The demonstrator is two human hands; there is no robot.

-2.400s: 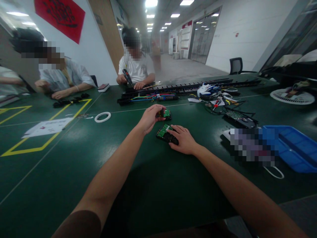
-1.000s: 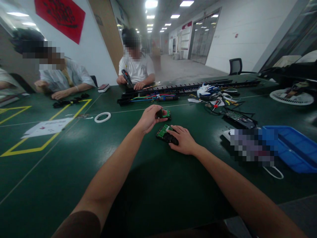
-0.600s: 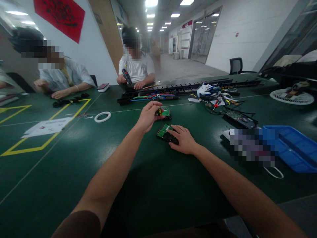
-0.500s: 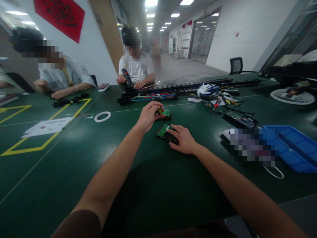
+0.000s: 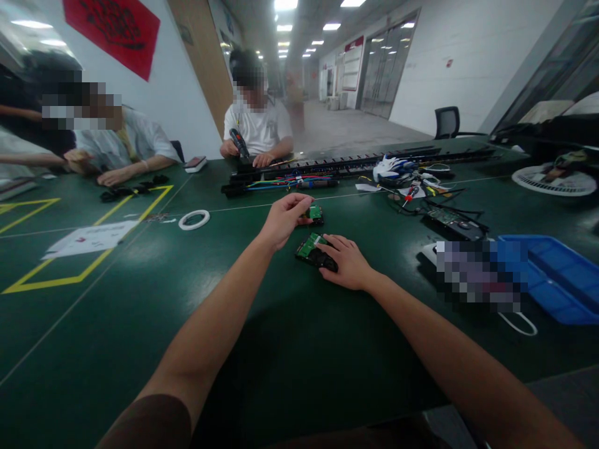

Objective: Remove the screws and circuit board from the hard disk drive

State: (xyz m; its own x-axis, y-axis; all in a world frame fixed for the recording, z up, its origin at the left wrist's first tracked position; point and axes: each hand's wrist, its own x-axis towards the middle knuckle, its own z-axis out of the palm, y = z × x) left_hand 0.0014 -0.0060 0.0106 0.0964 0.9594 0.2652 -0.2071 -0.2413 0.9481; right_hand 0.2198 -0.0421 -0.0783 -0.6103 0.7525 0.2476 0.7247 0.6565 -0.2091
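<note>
Drives with green circuit boards, two in number, were set one beyond the other near the middle of the surface [image 5: 116,324]. The near drive [image 5: 307,248] lay flat, board side up. Its long axis appeared to run from left to right, with the right end angled slightly toward the near edge of the surface. The right hand [image 5: 347,262] held that end: fingers over the top, thumb against the near side. The far drive [image 5: 316,214] lay just beyond the near drive, separated from it by a narrow strip of surface. The left hand [image 5: 284,221] was positioned at the left side of the far drive, fingers curled, with a narrow gap between forefinger and thumb; whether anything was held there could not be told, as the fingers hid that part. Governing relation: the far drive was to the right of the left hand and nearer to it, while the near drive was under the right hand. Well apart, on the right, lay a third board-bearing unit [image 5: 453,222], with a blue tray [image 5: 556,274] beyond it to the right. A white ring [image 5: 194,220] lay to the left of the left hand
</note>
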